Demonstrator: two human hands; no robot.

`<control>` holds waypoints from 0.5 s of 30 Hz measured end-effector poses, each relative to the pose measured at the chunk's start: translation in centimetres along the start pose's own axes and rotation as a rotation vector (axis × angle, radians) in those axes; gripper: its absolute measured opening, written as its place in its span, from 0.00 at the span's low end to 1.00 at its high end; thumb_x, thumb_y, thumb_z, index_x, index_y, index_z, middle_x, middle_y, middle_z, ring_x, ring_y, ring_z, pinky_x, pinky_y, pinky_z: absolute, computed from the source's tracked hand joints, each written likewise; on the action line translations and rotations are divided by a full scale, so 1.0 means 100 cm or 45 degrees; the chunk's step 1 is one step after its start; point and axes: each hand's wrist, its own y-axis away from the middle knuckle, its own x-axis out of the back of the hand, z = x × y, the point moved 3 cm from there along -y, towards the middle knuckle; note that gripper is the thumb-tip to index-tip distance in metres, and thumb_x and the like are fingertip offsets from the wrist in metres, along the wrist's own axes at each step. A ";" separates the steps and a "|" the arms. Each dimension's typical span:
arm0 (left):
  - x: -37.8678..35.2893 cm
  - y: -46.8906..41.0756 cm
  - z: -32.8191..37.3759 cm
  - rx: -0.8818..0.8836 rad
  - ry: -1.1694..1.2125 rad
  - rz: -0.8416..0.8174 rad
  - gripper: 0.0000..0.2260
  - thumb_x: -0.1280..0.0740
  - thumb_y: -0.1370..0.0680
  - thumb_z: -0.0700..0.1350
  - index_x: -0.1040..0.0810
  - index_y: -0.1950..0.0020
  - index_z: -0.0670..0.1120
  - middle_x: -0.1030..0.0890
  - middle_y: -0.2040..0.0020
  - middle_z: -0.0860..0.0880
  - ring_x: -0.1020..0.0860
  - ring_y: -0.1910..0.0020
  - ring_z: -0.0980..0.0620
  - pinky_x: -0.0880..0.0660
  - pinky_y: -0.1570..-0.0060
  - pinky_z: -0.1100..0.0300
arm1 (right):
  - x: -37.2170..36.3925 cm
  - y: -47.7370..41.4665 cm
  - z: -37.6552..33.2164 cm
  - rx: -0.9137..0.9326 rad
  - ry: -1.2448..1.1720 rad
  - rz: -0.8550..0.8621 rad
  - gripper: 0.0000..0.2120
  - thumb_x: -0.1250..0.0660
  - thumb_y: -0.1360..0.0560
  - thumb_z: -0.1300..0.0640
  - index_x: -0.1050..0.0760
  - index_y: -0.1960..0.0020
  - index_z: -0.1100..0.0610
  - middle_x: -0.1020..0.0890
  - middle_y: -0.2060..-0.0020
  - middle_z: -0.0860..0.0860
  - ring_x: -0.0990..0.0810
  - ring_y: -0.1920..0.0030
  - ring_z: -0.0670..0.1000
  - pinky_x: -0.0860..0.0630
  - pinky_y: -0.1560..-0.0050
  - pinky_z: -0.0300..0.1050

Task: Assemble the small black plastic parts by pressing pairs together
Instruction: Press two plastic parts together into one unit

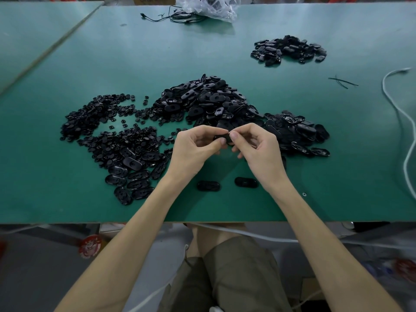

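A black oval part (pixel 221 138) is held just above the green table (pixel 67 188), near its front middle, pinched between the curled fingertips of the left hand (pixel 193 147) and right hand (pixel 258 149). If the halves meet askew, the squeeze may jam them or flick one into the loose pile (pixel 207 102) behind. The table also carries a white cable (pixel 383 85) and a plastic bag (pixel 209 6)

Black oval part (pixel 221 138) pinched level above heaped parts (pixel 202 102)

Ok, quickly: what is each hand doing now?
Left hand: pinches the black oval part.
Right hand: pinches the same part.
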 end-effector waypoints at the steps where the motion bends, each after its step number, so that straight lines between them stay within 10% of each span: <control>1: 0.000 0.000 0.000 0.004 -0.006 0.004 0.08 0.25 0.23 0.35 0.15 0.44 0.38 0.12 0.52 0.46 0.13 0.54 0.47 0.17 0.53 0.58 | 0.000 0.000 0.000 0.000 0.004 -0.003 0.03 0.28 0.18 0.57 0.17 0.51 0.51 0.14 0.60 0.46 0.15 0.60 0.48 0.19 0.61 0.43; 15: -0.001 0.003 0.004 0.048 -0.177 0.042 0.08 0.28 0.24 0.32 0.14 0.49 0.43 0.13 0.54 0.49 0.15 0.55 0.49 0.18 0.49 0.59 | -0.004 0.002 -0.002 -0.012 0.080 -0.035 0.03 0.27 0.20 0.57 0.17 0.52 0.55 0.16 0.63 0.46 0.17 0.61 0.50 0.19 0.56 0.54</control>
